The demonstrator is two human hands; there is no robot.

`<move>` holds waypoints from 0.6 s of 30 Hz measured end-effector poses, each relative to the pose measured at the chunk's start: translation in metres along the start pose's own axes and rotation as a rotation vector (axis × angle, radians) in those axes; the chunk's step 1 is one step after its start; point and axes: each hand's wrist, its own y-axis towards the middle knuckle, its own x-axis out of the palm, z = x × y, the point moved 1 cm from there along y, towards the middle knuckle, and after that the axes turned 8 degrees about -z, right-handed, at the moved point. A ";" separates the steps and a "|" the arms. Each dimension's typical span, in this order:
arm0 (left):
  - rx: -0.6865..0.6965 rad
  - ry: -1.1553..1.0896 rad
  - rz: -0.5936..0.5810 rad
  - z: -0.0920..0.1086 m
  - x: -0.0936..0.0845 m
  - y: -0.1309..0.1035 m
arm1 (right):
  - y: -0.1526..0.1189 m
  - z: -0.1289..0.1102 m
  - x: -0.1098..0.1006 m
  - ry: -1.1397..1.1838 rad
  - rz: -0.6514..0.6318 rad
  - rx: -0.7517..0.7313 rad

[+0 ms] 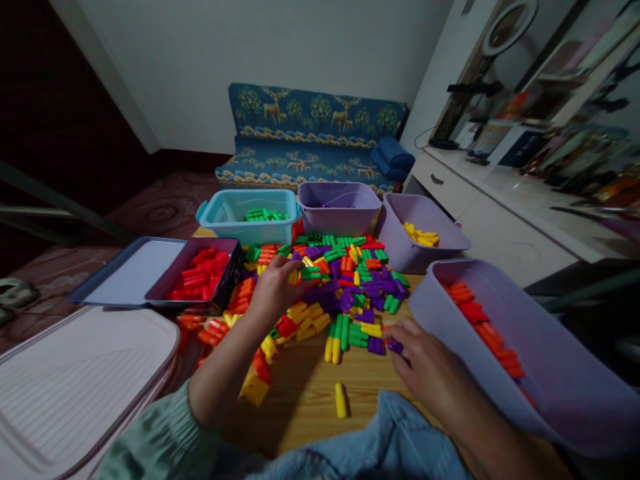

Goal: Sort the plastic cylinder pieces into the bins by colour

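Note:
My left hand (274, 288) reaches over the middle of a large spread of mixed plastic building blocks (327, 293). Its thumb and fingers are closed, with a bit of a yellow building block (293, 275) showing between them. At the right edge of the pile is my right hand (417, 350), its fingertips pinched on a purple building block (395, 345). The pieces are red, orange, yellow, green and purple, bullet-shaped, many in joined pairs. One yellow piece (341, 400) lies apart near the front edge. Both palms are hidden.
Behind the pile stand a turquoise bin (250, 230) with green pieces, a purple bin (340, 217), and another purple bin (400, 250) with yellow ones. A dark box (230, 273) at left holds red; a long lilac bin (430, 300) at right holds orange-red. Lids (75, 380) lie left.

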 end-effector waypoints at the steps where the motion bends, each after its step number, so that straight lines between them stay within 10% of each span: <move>1: -0.036 0.023 0.011 -0.004 0.001 0.008 | 0.016 -0.010 -0.002 0.086 0.025 -0.034; 7: -0.017 0.044 0.190 -0.009 0.013 0.004 | 0.084 -0.038 -0.001 0.381 0.346 -0.068; 18: 0.024 0.164 -0.063 0.008 0.034 -0.017 | 0.097 -0.028 0.027 -0.057 -0.015 0.164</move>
